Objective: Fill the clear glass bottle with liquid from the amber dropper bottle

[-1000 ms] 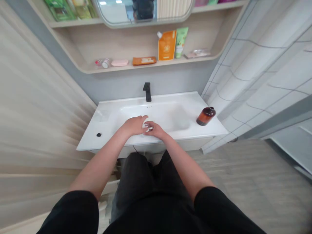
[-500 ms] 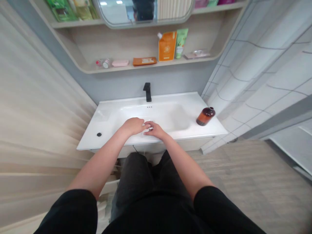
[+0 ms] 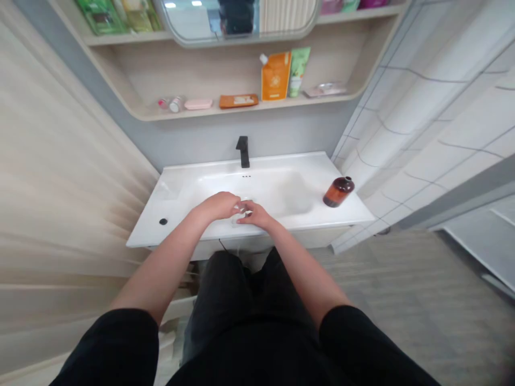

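Note:
Over the front rim of the white washbasin (image 3: 277, 187), my hands meet fingertip to fingertip. My left hand (image 3: 221, 206) is bent down at the wrist, its fingers closed in a pinch. From the other side my right hand (image 3: 256, 215) curls in, thumb and fingers bent around the same spot. Between them shows a small clear thing (image 3: 242, 211), see-through and mostly covered by the fingers; its kind cannot be made out. A brown pump-type bottle body without a top (image 3: 338, 192) stands tilted-looking on the right of the counter, apart from both hands.
Behind the basin rises a black faucet (image 3: 243, 152). A small round black piece (image 3: 163, 221) lies on the counter's left. The wall shelf (image 3: 193, 69) above holds an orange pouch (image 3: 276, 76), a green tube (image 3: 298, 72) and small packs. A curtain (image 3: 68, 177) hangs at left.
My left hand has shifted slightly left, its fingers drawn a little back from the right hand. The right hand stays nearly in place.

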A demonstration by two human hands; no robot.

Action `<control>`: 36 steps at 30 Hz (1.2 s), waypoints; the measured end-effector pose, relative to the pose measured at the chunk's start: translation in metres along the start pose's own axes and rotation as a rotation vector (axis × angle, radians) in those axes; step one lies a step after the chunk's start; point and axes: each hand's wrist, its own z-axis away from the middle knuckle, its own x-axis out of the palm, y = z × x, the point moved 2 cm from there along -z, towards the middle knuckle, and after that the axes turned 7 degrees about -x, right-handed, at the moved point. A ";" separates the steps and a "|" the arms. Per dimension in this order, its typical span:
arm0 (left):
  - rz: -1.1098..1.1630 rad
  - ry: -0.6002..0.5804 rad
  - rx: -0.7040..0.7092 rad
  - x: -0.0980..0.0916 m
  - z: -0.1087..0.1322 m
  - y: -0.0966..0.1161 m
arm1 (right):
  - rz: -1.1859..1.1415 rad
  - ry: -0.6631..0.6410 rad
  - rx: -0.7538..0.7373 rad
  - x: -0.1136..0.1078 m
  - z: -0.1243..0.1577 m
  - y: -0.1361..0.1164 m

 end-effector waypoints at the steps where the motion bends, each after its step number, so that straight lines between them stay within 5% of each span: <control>1: 0.016 -0.004 0.024 0.000 0.001 -0.001 | -0.004 -0.004 0.007 0.000 0.000 0.000; 6: 0.347 0.169 -0.011 0.015 0.018 -0.021 | -0.062 0.036 0.003 -0.001 -0.002 0.002; 12: 0.917 0.239 -0.093 0.076 0.033 -0.034 | -0.119 -0.007 0.002 -0.002 -0.004 0.008; 16: 1.078 0.478 -0.201 0.101 0.039 -0.048 | -0.180 -0.062 -0.024 -0.003 -0.003 0.009; 20: 1.067 0.925 -0.590 0.099 0.081 -0.112 | -0.170 0.029 0.031 -0.004 -0.002 0.012; 23: 0.822 1.080 -0.919 0.092 0.123 -0.172 | -0.102 0.046 0.048 -0.002 -0.003 0.013; 28: 0.531 0.983 -1.177 0.093 0.145 -0.226 | -0.101 0.067 0.070 -0.001 -0.004 0.011; 36: 0.554 0.874 -1.120 0.112 0.111 -0.239 | -0.064 0.065 0.069 -0.002 -0.004 0.010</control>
